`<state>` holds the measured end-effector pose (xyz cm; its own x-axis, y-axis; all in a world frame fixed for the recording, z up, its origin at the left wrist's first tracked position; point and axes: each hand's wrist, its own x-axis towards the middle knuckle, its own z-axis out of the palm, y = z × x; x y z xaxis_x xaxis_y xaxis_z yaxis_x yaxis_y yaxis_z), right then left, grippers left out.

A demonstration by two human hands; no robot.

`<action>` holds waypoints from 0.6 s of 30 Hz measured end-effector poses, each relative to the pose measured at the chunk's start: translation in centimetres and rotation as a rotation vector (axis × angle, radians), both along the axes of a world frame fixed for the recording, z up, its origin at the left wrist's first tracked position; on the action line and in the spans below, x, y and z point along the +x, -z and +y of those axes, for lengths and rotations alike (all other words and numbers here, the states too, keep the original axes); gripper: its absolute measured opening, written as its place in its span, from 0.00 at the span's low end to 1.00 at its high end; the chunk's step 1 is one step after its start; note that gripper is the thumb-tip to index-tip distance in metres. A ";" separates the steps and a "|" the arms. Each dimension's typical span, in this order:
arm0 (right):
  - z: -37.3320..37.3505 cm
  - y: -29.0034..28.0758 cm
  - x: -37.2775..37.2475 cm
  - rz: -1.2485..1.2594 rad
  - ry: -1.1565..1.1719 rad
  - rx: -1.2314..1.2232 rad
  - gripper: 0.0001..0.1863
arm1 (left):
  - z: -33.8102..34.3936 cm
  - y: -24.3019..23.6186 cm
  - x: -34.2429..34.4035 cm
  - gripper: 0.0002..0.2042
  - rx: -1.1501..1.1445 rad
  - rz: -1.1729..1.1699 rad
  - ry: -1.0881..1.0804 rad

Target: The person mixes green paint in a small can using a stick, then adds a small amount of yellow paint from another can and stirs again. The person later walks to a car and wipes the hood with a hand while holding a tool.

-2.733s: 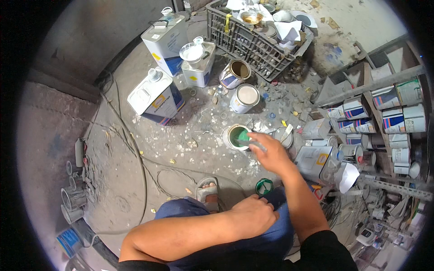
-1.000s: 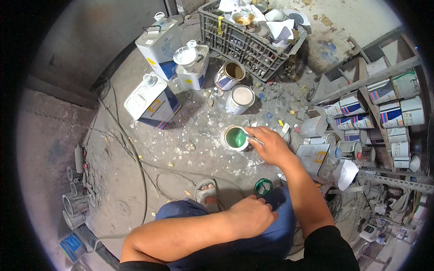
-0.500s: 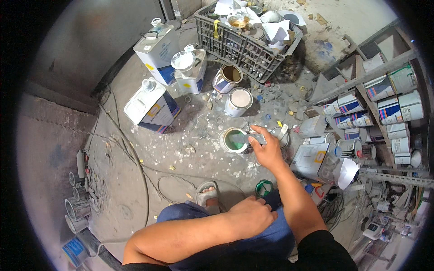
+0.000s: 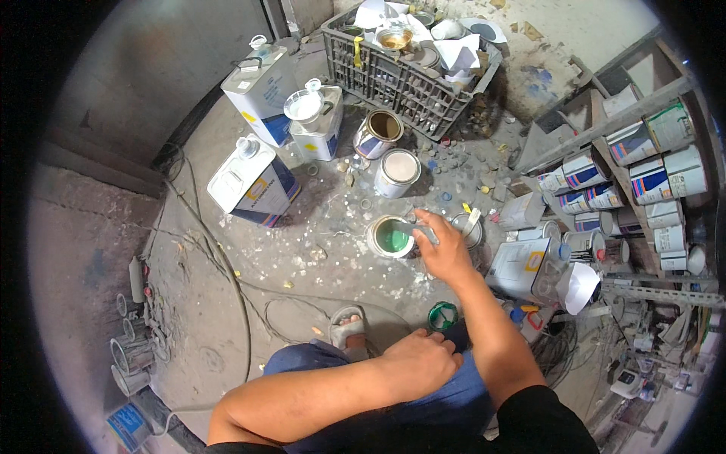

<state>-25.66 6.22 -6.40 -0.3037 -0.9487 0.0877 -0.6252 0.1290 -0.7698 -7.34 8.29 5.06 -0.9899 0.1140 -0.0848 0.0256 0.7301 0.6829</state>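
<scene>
My right hand (image 4: 445, 248) grips a flat grey stirring stick (image 4: 412, 228), whose far end reaches into an open paint can (image 4: 372, 246). Green paint (image 4: 395, 240) lies inside that can. Across my right thigh rests my left hand (image 4: 423, 363), its fingers curled with nothing visible in them. A small open container with a green-stained rim (image 4: 442, 316) stands on the floor by my knee. Just beyond the green can are a can of pale paint (image 4: 399, 168) and a can with a brown inside (image 4: 380, 135). Partly behind my right hand is a round lid or tin (image 4: 470, 231).
Rectangular metal canisters (image 4: 253, 181) stand at the left, one carrying a clear plastic cup (image 4: 304, 106). A black crate (image 4: 408, 87) of used tins and paper is at the back. Shelves with paint cans (image 4: 669, 181) line the right. A hose (image 4: 243, 318) crosses the floor.
My right hand has shifted slightly, and the stick now covers less of the green paint. My left hand stays on my thigh.
</scene>
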 end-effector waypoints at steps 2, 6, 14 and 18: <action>0.5 -0.2 -0.4 0.073 0.041 -0.017 0.21 | 0.1 0.1 0.1 0.09 -0.014 0.014 -0.017; 0.4 0.0 0.0 -0.051 0.027 0.103 0.22 | 0.3 0.2 0.0 0.09 -0.039 -0.022 -0.005; 0.2 0.0 -0.2 0.063 0.033 0.008 0.23 | 0.3 0.3 0.4 0.09 -0.024 -0.049 -0.009; 0.0 0.3 0.5 -0.107 -0.002 0.119 0.22 | 0.3 0.5 0.4 0.10 -0.037 -0.039 -0.005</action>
<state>-25.14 6.25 -6.66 -0.3033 -0.9511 -0.0583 -0.5409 0.2222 -0.8112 -6.97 8.55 4.53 -0.9863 0.1055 -0.1270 -0.0037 0.7547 0.6561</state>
